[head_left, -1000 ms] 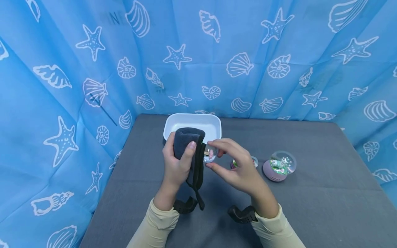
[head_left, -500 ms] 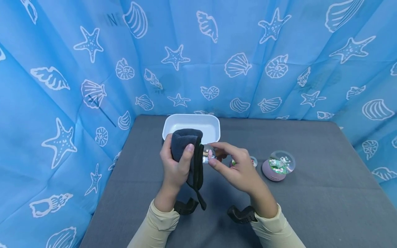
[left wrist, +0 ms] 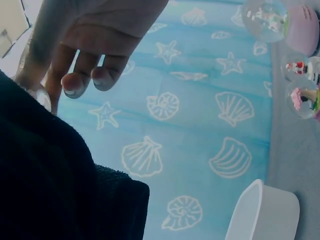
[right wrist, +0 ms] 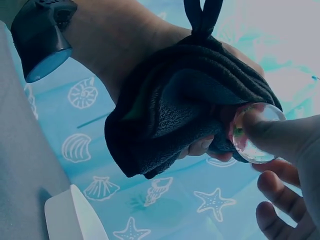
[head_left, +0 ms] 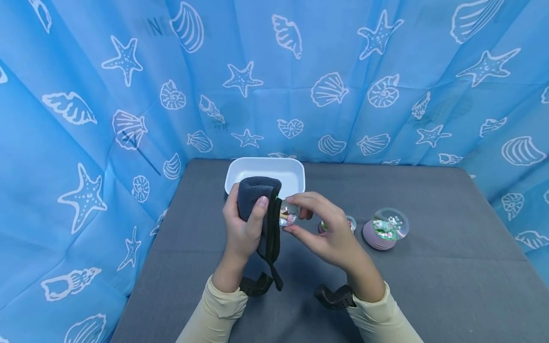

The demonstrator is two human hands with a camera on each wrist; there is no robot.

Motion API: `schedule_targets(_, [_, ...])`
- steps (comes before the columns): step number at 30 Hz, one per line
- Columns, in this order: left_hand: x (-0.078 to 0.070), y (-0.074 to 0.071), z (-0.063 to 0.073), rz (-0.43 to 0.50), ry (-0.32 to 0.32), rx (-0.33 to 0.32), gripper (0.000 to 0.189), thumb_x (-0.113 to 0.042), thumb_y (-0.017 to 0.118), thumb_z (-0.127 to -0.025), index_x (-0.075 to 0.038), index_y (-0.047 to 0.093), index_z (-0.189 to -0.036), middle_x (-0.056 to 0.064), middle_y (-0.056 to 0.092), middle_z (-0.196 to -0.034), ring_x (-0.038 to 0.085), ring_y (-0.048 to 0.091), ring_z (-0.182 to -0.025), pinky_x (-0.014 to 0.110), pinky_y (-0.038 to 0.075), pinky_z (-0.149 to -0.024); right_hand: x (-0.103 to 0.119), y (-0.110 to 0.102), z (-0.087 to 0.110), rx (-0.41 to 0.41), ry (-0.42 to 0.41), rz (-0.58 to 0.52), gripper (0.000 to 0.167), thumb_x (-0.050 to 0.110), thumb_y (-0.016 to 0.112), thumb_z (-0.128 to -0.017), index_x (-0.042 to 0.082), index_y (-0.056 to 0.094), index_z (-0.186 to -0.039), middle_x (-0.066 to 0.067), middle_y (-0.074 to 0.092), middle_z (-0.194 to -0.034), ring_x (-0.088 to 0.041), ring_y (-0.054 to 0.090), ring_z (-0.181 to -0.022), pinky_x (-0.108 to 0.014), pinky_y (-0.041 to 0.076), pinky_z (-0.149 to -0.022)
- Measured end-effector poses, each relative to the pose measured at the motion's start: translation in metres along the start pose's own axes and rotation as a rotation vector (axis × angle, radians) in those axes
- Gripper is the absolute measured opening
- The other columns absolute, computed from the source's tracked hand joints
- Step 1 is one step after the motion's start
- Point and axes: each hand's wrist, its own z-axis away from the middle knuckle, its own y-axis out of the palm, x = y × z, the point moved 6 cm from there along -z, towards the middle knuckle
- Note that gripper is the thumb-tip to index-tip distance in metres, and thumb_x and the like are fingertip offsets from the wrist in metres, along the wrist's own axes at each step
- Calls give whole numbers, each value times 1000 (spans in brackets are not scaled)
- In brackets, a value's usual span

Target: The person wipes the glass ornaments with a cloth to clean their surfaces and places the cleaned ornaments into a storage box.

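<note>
Snow globe point(head_left: 288, 214) mid-frame in the head view, poking rightward from the dark cloth point(head_left: 257, 193)! Left hand point(head_left: 242, 226) grips that cloth, right hand point(head_left: 329, 227) pinches the globe between thumb and fingers; white tub point(head_left: 294, 177) sits upper centre.

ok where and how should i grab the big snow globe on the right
Probably round the pink base, with the right hand coming from the right. That base is a short upright drum standing on the table; the clear dome above is rounded, and small globes sit to the left.
</note>
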Motion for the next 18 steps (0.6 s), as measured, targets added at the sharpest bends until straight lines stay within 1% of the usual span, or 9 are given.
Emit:
schedule_targets(3, [-1,1,0,0,7,-7,42,-31,69,-99,5,61,-119,10,66,-101,20,65,-82,30,58,-68,1,1,1,-12,-50,-20,40,25,75,-99,1,68,-130,-16,70,-124,-15,58,-86,-24,49,-78])
schedule_targets(5, [-2,1,0,-5,21,-13,44,-32,69,-98,5,62,-119,10,66,-102,21,65,-83,30,58,-69,0,1,1,-15,-55,-28,40,23,76,-98,-1,66,-130,-15,69,-124,-15,58,-86,-25,49,-78])
schedule_targets(8, [-5,1,1,-16,44,-30,44,-32,70,-98,6,62,-120,10,66,-102,20,65,-84,30,58,-70,-3,1,2,-8,-9,-28,45,24,79,-97,0,64,-131,-12,69,-120,-15,59,-85,-27,50,-76])
schedule_targets(12, [-8,1,1,-19,69,-50,43,-31,69,-98,6,62,-120,10,65,-101,20,65,-82,30,58,-69,-7,0,3,22,97,-25,54,27,82,-93,4,61,-138,-7,71,-112,-13,62,-84,-29,52,-74])
schedule_targets(15, [-9,0,2,-23,79,-60,44,-31,70,-98,6,62,-120,10,65,-101,20,64,-83,29,58,-70,-9,1,4,52,149,-42,51,20,79,-95,6,61,-141,-4,72,-102,-12,63,-82,-28,53,-74])
schedule_targets(18, [-9,0,2,-28,77,-63,44,-32,70,-98,6,62,-120,10,65,-102,20,64,-84,29,58,-70,-10,3,4,66,173,-46,42,13,74,-98,7,64,-138,0,69,-94,-11,61,-82,-26,53,-74])
